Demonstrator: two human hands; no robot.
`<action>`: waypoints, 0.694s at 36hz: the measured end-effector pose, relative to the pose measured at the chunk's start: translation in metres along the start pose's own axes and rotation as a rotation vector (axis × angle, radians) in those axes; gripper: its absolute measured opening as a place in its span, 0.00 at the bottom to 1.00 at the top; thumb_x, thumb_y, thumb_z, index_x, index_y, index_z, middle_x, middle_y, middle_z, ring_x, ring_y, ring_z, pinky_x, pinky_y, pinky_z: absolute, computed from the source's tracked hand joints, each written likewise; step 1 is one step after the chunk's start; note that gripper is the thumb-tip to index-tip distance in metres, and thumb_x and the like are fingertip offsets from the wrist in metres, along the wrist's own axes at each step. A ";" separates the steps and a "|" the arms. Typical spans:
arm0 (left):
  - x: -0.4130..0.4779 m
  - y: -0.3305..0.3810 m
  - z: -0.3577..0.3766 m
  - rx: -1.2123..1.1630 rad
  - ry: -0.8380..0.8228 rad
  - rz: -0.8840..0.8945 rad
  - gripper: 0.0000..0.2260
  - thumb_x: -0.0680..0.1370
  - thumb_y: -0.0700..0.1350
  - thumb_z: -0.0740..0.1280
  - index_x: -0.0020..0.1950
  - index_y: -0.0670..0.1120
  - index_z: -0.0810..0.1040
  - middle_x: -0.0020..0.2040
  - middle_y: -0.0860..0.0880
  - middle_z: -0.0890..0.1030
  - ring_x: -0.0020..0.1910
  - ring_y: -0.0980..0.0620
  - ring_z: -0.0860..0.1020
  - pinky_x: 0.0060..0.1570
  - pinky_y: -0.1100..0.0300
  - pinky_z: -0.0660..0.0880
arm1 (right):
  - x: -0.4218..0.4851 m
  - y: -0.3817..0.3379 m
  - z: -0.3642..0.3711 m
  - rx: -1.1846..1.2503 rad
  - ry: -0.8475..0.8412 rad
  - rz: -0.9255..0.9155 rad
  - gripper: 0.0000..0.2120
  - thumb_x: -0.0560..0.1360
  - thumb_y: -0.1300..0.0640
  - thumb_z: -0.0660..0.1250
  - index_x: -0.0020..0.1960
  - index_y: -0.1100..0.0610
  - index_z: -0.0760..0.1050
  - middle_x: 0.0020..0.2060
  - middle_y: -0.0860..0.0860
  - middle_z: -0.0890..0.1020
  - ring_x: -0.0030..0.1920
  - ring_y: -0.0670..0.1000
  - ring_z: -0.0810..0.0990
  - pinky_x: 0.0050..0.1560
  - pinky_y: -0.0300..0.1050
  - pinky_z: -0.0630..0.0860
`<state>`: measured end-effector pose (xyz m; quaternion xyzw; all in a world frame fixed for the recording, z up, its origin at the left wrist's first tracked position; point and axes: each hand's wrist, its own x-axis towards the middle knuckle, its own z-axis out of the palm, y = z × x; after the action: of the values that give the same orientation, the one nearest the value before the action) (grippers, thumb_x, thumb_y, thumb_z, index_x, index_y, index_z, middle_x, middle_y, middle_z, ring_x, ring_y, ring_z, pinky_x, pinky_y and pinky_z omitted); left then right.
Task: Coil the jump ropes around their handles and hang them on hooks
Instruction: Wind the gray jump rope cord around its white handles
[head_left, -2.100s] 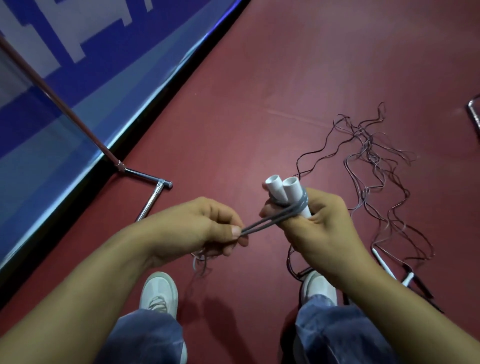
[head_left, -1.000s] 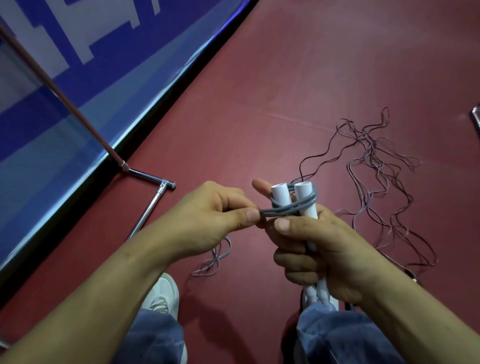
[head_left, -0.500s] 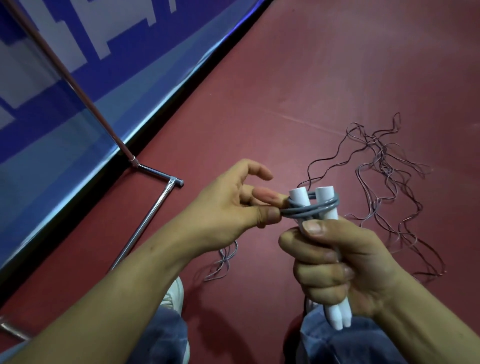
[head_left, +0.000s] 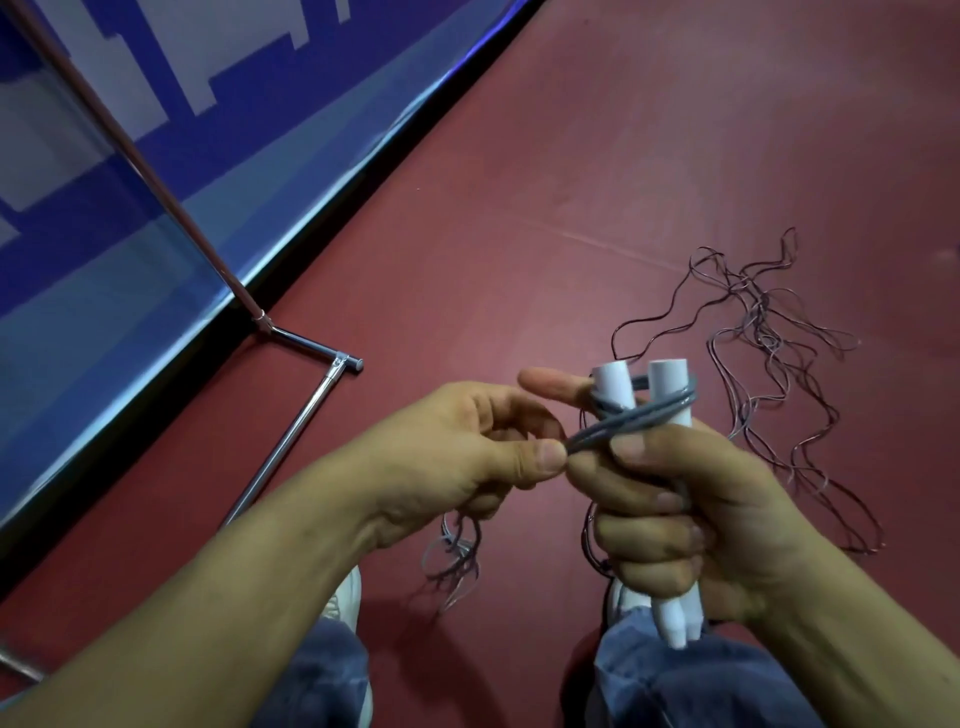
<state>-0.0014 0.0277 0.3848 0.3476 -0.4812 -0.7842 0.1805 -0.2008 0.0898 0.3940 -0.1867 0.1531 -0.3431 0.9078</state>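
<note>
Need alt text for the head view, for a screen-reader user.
The right hand grips two white handles side by side, while the left hand pinches the grey rope looped round their tops. More thin ropes lie tangled on the red floor, and a metal rack base sits at left beside a blue banner.

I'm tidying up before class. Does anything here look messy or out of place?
Yes: a tangle of thin dark ropes sprawls loose on the red floor beyond the right hand, uncoiled and crossing over itself. The white handles that hand grips look orderly, with grey cord wound round them. The left hand pinches that cord.
</note>
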 end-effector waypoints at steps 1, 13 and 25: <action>0.002 -0.001 0.002 0.022 0.040 0.019 0.10 0.71 0.40 0.78 0.50 0.44 0.82 0.33 0.45 0.71 0.27 0.54 0.61 0.26 0.62 0.57 | 0.001 0.003 0.000 0.000 0.010 0.017 0.25 0.79 0.63 0.63 0.73 0.65 0.60 0.30 0.49 0.62 0.24 0.43 0.59 0.23 0.33 0.61; 0.013 0.001 0.001 0.196 0.384 0.239 0.13 0.73 0.31 0.74 0.55 0.40 0.77 0.35 0.54 0.84 0.25 0.64 0.75 0.26 0.74 0.67 | 0.007 0.007 0.011 -0.174 0.319 0.005 0.29 0.70 0.57 0.74 0.48 0.51 0.51 0.27 0.48 0.61 0.22 0.41 0.59 0.22 0.31 0.62; 0.013 0.002 -0.024 0.985 0.212 0.304 0.10 0.76 0.41 0.73 0.56 0.52 0.86 0.39 0.57 0.82 0.42 0.63 0.80 0.48 0.68 0.74 | 0.013 0.017 0.029 -0.899 0.550 0.244 0.17 0.75 0.66 0.62 0.43 0.43 0.69 0.28 0.51 0.65 0.26 0.49 0.60 0.27 0.42 0.57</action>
<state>0.0067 0.0032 0.3744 0.3951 -0.8169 -0.3906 0.1551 -0.1699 0.0992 0.4104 -0.4409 0.5373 -0.1720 0.6981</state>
